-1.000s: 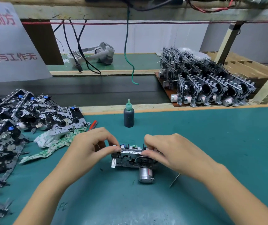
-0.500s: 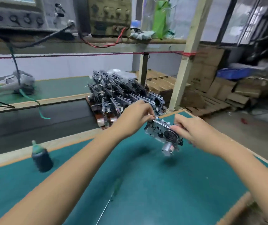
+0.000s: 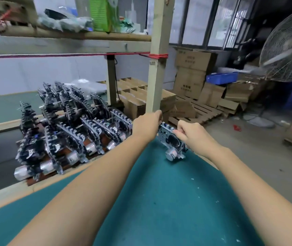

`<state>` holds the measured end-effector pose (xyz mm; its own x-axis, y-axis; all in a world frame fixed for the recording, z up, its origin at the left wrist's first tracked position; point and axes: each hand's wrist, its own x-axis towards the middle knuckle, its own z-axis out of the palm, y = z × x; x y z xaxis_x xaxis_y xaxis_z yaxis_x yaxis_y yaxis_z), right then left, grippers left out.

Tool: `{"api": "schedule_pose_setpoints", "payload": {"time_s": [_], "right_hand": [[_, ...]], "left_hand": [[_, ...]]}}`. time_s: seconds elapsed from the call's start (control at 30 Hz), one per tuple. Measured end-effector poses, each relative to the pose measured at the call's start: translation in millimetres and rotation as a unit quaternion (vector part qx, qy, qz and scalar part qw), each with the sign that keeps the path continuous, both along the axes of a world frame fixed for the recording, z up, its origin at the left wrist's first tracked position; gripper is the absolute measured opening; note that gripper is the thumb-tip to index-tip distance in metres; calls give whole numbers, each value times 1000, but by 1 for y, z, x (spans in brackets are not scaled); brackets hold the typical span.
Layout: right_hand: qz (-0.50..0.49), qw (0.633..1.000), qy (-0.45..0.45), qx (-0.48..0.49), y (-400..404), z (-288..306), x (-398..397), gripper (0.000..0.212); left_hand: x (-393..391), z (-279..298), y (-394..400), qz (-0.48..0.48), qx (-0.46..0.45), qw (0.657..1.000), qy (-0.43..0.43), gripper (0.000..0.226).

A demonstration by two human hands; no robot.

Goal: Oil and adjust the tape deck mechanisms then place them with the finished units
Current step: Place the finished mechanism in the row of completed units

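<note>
Metal tape deck mechanism (image 3: 172,140), held between both hands above the far right corner of the green mat (image 3: 168,201). Left hand (image 3: 146,126) grips its left end; right hand (image 3: 192,134) pinches its right end. Long axis runs left to right, right end lower; round motor (image 3: 171,155) points down toward the viewer. Finished units (image 3: 67,132), standing in rows just left. Wooden post (image 3: 159,55) behind; cardboard boxes (image 3: 193,75) and fan (image 3: 287,45) beyond.

- A silver tape deck mechanism (image 3: 172,139), its black flywheel and cylindrical motor facing the camera, is held tilted above the green bench's far right corner.
- Finished units (image 3: 70,128) stand on edge in close rows just to its left, motors toward the camera.
</note>
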<state>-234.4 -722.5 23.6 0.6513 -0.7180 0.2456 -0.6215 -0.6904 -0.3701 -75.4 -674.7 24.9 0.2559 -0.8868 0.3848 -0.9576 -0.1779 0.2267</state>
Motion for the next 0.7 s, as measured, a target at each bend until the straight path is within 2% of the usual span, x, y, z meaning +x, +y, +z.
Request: {"api": "schedule_pose_setpoints", "payload": {"time_s": [0.17,0.4,0.7], "right_hand": [[-27,999,-25,18,-30,-10,1,33],[-44,999,-3,12,-56,-21,-3,35],[-63,997,-41,30,-63,-25,8,33]], "left_hand": [[0,-7,-36,-12,-1,999,33,19],[-3,-23,-57,-46,9,998,36,24],[2,-32,-69,-64,31,995,65,44]]}}
